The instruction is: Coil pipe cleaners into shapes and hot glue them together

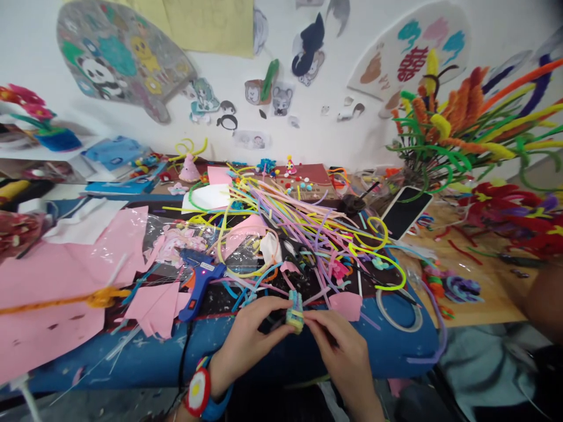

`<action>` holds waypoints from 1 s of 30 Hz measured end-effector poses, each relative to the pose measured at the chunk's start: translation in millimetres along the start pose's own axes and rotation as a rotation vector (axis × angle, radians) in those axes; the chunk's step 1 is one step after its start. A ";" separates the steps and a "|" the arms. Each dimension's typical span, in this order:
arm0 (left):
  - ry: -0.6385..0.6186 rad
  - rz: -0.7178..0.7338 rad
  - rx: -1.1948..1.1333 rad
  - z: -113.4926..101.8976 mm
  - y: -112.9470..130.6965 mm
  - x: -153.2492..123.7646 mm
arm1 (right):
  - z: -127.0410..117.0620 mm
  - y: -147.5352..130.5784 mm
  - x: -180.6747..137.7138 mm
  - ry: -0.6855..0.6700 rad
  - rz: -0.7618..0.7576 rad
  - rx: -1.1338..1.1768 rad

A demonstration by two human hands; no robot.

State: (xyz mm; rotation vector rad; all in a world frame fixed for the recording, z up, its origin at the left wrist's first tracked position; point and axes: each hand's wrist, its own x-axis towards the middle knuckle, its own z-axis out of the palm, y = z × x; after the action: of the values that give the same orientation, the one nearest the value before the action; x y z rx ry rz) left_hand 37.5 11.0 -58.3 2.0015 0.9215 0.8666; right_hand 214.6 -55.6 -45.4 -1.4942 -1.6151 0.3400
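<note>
My left hand (253,328), with a red and white flower band on its wrist, pinches a small pipe-cleaner piece (295,312) between thumb and forefinger. The piece is light blue and purple at the top and pale yellow lower down, held just above the table's blue front edge. My right hand (338,340) is closed, its thumb and fingertips pinched at the piece's right side. What exactly the right fingertips grip is too small to make out. Beyond both hands lies a heap of pipe cleaners (303,220) in yellow, pink and purple.
A blue glue gun (201,285) lies left of my hands among pink sheets (57,293). Black-handled scissors (294,253) sit in the heap. A roll of tape (399,310) and a phone (405,212) are to the right. Another person's arm (545,299) shows at the right edge.
</note>
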 end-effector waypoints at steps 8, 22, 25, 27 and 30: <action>0.013 0.013 -0.013 2.4 -0.1 0.6 | 0.1 -0.3 1.0 -0.023 -0.006 0.043; 0.023 0.063 -0.022 5.0 -1.9 0.1 | -4.3 3.2 -0.2 -0.126 -0.015 0.089; 0.006 0.129 -0.024 4.2 -1.9 1.8 | -6.1 6.6 -2.2 -0.173 -0.031 0.076; 0.002 0.147 -0.021 3.7 -1.2 3.2 | -6.3 8.6 -3.2 -0.172 -0.038 0.072; 0.016 0.160 -0.017 2.8 0.2 5.2 | -5.6 10.3 -3.6 -0.160 -0.043 0.073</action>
State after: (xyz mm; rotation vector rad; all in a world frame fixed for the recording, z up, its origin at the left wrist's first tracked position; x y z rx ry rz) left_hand 42.4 14.2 -58.1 2.0774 0.7675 0.9766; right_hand 225.1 -58.4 -51.0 -1.4041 -1.7388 0.4997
